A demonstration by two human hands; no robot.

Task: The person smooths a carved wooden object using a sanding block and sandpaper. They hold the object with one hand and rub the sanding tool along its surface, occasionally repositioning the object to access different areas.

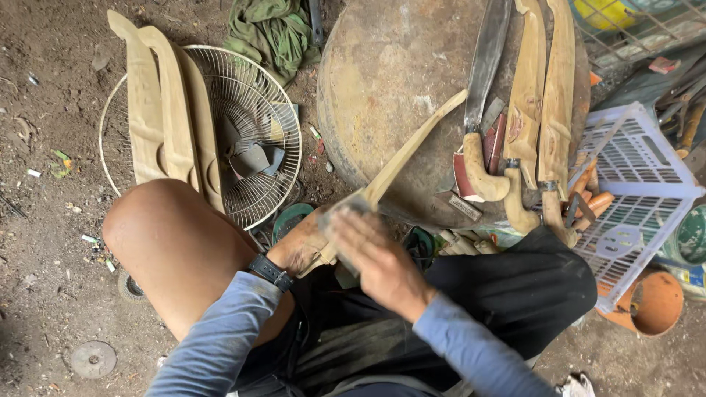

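Knives (482,110) on round slab (390,81)

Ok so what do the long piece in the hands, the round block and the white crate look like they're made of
Long piece: pale bare wood, unfinished and matte, with grain showing. Round block: probably a worn wooden stump; its dusty brown top leaves it open. White crate: plastic, a moulded lattice with a smooth finish.

Bare dirt floor (51,242) strewn with debris, round worn wooden block (390,81), white fan guard (257,110), green rag (272,29), white plastic crate (640,176), even daylight.
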